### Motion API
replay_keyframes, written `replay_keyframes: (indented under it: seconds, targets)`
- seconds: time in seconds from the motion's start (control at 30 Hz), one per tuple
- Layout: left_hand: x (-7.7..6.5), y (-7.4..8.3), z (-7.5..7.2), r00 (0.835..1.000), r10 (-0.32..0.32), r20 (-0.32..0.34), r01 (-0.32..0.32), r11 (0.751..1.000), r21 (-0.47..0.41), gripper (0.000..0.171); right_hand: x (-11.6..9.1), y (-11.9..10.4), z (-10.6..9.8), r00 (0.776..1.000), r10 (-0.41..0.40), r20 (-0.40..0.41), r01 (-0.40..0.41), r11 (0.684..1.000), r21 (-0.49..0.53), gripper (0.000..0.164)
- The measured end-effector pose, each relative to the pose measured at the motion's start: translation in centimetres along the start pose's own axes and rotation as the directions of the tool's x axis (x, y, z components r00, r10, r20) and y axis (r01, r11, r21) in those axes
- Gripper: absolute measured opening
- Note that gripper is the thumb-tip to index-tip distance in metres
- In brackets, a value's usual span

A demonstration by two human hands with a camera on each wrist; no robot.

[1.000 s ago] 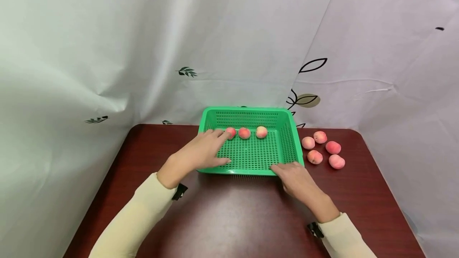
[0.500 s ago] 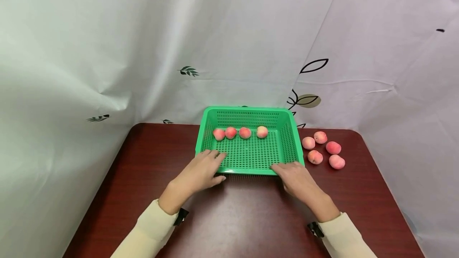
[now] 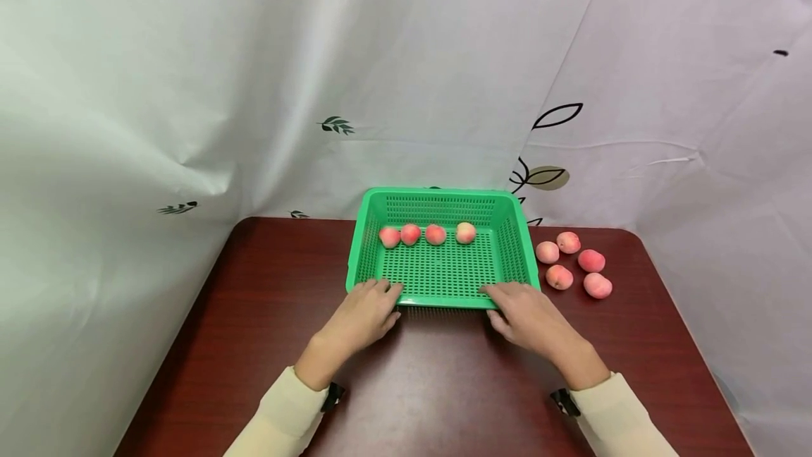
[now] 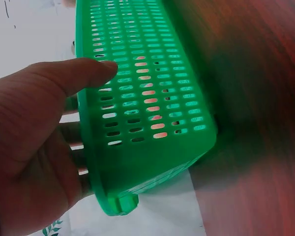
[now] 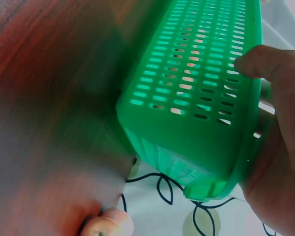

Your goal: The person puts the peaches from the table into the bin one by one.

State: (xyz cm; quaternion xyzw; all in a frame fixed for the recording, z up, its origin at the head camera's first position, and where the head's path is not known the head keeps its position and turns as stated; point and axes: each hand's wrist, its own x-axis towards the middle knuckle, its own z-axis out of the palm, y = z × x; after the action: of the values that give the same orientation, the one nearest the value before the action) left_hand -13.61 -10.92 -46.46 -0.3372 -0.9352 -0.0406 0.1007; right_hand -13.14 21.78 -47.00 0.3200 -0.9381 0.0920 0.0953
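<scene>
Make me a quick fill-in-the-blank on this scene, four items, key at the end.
1. The basket is ____ (a color).
2. Inside it lie ____ peaches (a number).
3. Five other peaches lie on the table to the basket's ____, as the person sees it.
4. The left hand and right hand grip the basket's long side ____ the person (nearest / farthest from).

Missing words: green; four; right; nearest

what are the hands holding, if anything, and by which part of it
The green plastic basket: the left hand and the right hand both grip its near long rim, one toward each end.
</scene>
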Motion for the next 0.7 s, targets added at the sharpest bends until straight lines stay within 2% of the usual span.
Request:
replay_keyframes:
  seconds: [0.3, 0.57, 0.7]
  targets:
    - [-0.2, 0.0, 0.9, 1.0, -0.03, -0.008, 0.03, 1.0, -0.006, 0.025, -0.2, 0.5, -1.4, 0.999, -0.013, -0.05, 0.012, 1.0, -0.006, 0.037]
    - [-0.3, 0.1, 1.7, 0.993, -0.013, -0.114, 0.019, 0.999, 0.051, 0.022, -1.0, 1.1, -2.2, 0.996, -0.021, -0.092, 0.021, 1.0, -0.001, 0.04]
    - [-0.1, 0.4, 1.7, 0.993, -0.027, -0.118, 0.035, 0.997, 0.063, 0.026, -1.5, 1.9, -3.2, 0.988, -0.051, -0.143, 0.051, 0.999, 0.001, 0.042]
